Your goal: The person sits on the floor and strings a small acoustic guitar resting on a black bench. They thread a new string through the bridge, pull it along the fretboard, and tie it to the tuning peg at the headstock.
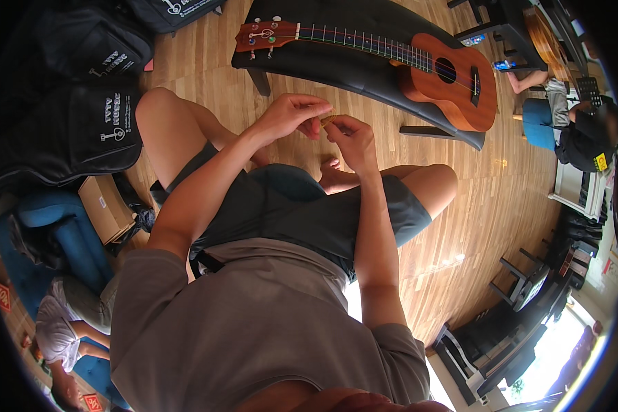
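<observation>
Both my hands meet in front of my knees, close to each other. My right hand (353, 141) pinches a small yellowish coil of thin string (328, 120) between thumb and fingers. My left hand (296, 115) is beside it with thumb and forefinger pressed together; whatever they hold is too fine to make out. Beyond my hands a brown wooden ukulele (429, 72) lies face up on a black padded bench (364, 77). Its headstock (264, 34) points left, and strings run along the neck.
Black instrument bags (82, 130) are piled at the left, with a cardboard box (106, 206) and a blue sofa (82, 254) below them. One person (62, 329) is at the lower left, another (587, 137) at the right near a blue stool (538, 123). Black furniture (487, 343) stands lower right.
</observation>
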`<state>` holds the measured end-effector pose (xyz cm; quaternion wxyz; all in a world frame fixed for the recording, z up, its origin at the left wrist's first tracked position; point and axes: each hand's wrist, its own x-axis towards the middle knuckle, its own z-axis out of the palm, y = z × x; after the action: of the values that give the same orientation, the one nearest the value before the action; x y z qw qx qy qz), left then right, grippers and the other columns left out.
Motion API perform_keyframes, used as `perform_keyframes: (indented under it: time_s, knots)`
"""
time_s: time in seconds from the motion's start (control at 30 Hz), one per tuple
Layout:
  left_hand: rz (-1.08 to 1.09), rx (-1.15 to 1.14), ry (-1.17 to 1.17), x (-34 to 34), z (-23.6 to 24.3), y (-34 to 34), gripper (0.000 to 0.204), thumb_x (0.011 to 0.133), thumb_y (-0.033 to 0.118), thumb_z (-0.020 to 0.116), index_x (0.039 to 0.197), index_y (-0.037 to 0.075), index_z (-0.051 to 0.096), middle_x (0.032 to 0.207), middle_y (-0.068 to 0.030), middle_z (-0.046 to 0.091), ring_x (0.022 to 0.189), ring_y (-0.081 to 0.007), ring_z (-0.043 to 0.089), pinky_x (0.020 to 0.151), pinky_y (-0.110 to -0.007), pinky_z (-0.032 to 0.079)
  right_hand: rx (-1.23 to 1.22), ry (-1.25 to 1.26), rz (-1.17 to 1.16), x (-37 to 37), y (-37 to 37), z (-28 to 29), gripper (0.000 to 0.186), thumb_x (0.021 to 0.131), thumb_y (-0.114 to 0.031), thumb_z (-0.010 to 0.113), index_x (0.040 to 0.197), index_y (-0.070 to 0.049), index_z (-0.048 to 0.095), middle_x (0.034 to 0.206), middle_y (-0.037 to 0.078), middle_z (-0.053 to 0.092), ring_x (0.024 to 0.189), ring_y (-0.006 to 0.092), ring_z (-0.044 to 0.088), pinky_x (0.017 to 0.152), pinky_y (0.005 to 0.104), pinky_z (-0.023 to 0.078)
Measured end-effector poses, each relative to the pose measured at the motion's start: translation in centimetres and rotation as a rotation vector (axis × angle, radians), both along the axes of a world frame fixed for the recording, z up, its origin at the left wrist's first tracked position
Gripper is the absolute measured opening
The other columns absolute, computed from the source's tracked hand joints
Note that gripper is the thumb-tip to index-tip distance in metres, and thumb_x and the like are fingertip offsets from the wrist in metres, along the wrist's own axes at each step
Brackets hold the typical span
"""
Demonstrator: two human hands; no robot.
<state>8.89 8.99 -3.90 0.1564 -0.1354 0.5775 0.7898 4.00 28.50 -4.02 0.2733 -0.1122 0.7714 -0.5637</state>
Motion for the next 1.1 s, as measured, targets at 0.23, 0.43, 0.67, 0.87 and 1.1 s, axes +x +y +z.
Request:
perform_keyframes:
  time_s: [0.23,0.43,0.67,0.87,1.1]
  knots:
    - [0.041,0.014,-0.025,-0.1,-0.1,-0.1,0.035,0.100,0.032,0.064,0.118,0.002,0.068,0.075,-0.0034,0.067,0.068,-0.0149,0.070,0.066,-0.027,0.059,-0.336,-0.315,-0.191,-0.2,0.0,1.3,0.026,0.093,-0.010,0.070,0.111,0.008,0.067,0.091,0.010,0.072,0.080,0.0155,0.070,0.075,0.0274,0.058]
    - [0.054,0.057,0.016,0.0,0.0,0.0,0.034,0.099,0.030,0.065,0.119,0.002,0.068,0.075,-0.0031,0.066,0.068,-0.0132,0.068,0.066,-0.027,0.059,-0.391,-0.386,-0.127,-0.2,0.1,0.6,0.024,0.093,-0.010,0.070,0.110,0.007,0.068,0.089,0.009,0.071,0.078,0.0143,0.068,0.075,0.0275,0.057]
    - [-0.095,0.030,0.157,0.2,-0.6,0.2,0.033,0.100,0.029,0.064,0.116,0.000,0.068,0.072,-0.0024,0.064,0.066,-0.0127,0.067,0.066,-0.028,0.058,-0.182,-0.263,-0.084,-0.2,0.3,0.0,0.024,0.091,-0.009,0.070,0.107,0.008,0.069,0.089,0.009,0.070,0.078,0.0130,0.066,0.073,0.0276,0.058]
    - [0.037,0.013,0.008,0.0,0.1,0.0,0.032,0.100,0.030,0.064,0.116,0.003,0.069,0.073,-0.0030,0.067,0.068,-0.0131,0.069,0.066,-0.027,0.059,-0.242,-0.280,-0.127,-0.2,0.1,0.3,0.025,0.093,-0.013,0.071,0.108,0.006,0.069,0.091,0.009,0.070,0.079,0.0133,0.067,0.072,0.0279,0.059]
    - [0.082,0.026,0.016,0.1,0.1,0.1,0.035,0.100,0.032,0.065,0.118,0.003,0.068,0.073,-0.0041,0.066,0.067,-0.0149,0.069,0.065,-0.028,0.058,-0.253,-0.326,-0.165,-0.2,0.0,0.8,0.025,0.095,-0.012,0.069,0.112,0.005,0.068,0.093,0.009,0.070,0.081,0.0139,0.067,0.073,0.0287,0.060]
